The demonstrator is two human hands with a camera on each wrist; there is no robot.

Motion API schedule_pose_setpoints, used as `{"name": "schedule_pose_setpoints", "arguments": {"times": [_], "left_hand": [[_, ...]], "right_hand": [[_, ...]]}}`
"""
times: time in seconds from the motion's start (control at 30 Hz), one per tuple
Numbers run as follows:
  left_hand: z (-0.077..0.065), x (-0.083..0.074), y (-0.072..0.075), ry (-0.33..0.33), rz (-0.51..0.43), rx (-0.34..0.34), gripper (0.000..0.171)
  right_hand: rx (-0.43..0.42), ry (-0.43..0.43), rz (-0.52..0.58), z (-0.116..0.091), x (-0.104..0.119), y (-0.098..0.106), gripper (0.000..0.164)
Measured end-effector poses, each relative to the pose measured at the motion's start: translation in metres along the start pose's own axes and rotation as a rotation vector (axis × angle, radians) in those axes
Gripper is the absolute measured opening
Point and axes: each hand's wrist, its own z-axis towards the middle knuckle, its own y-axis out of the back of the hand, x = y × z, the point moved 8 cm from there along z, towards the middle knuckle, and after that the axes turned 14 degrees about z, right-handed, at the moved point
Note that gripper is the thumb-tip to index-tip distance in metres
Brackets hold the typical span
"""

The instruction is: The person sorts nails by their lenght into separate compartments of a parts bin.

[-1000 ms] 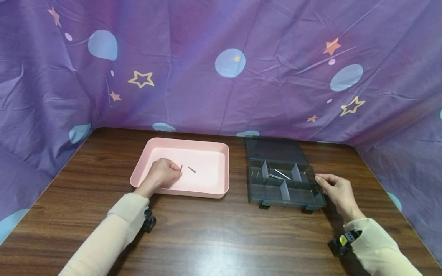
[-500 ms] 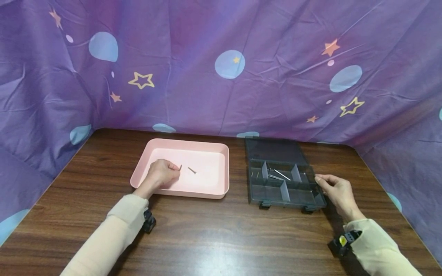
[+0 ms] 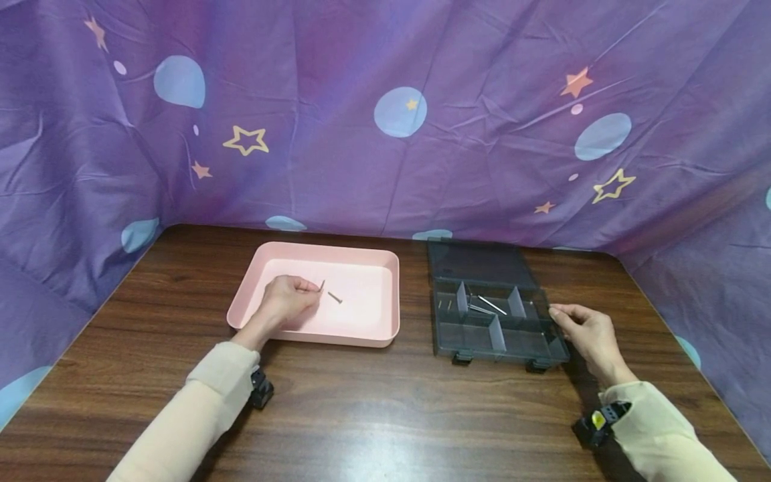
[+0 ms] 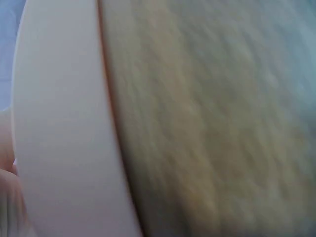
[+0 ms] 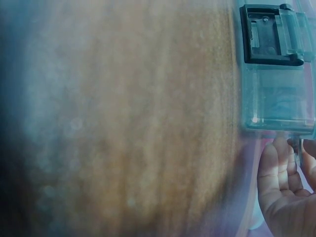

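Note:
Over the pink tray (image 3: 361, 328), my left hand (image 3: 286, 298) pinches a small thin screw (image 3: 322, 286) between thumb and fingertips, its end pointing up. A second screw (image 3: 334, 297) lies on the tray floor just right of those fingertips. My right hand (image 3: 590, 335) pinches the right-hand edge of a dark see-through compartment box (image 3: 466, 345), whose lid (image 3: 482, 261) is laid back. In the right wrist view the fingers (image 5: 281, 170) sit right at the box's end, with a narrow grey piece between them and the thumb. The left wrist view shows mostly the tray's outer wall (image 4: 64, 118).
Long silver nails (image 3: 492, 304) lie in the back middle compartment, and small brass-coloured pieces (image 3: 449, 305) in the back left one. Pale dividers (image 3: 496, 333) split the box. Black latches (image 3: 462, 357) face the front. A purple curtain (image 3: 337, 181) hangs behind the wooden table (image 3: 361, 408).
My left hand has shifted slightly right and up with the screw, which now shows more of its length above the fingertips. The right hand and the box have stayed still.

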Motion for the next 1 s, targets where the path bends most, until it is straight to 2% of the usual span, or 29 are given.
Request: {"name": "schedule_pose_setpoints", "arguments": {"times": [0.2,0.4,0.57,0.87,1.0], "left_hand": [[-0.004,-0.019,-0.002,-0.045,-0.088,0.023,0.02],[-0.007,-0.039,-0.012,-0.077,-0.2,0.068,0.018],[-0.008,-0.055,-0.018,-0.109,-0.241,0.073,0.018],[-0.011,-0.086,-0.037,-0.133,-0.35,0.123,0.017],[-0.013,-0.102,-0.045,-0.148,-0.348,0.133,0.018]], "right_hand": [[-0.005,0.003,0.006,0.0,0.0,0.001,0.037],[-0.004,-0.006,-0.003,0.0,-0.001,0.0,0.04],[-0.008,0.003,0.0,0.001,0.0,0.0,0.042],[-0.019,0.004,0.038,0.001,0.001,0.001,0.026],[-0.021,0.003,0.041,0.0,0.0,0.001,0.026]]}}
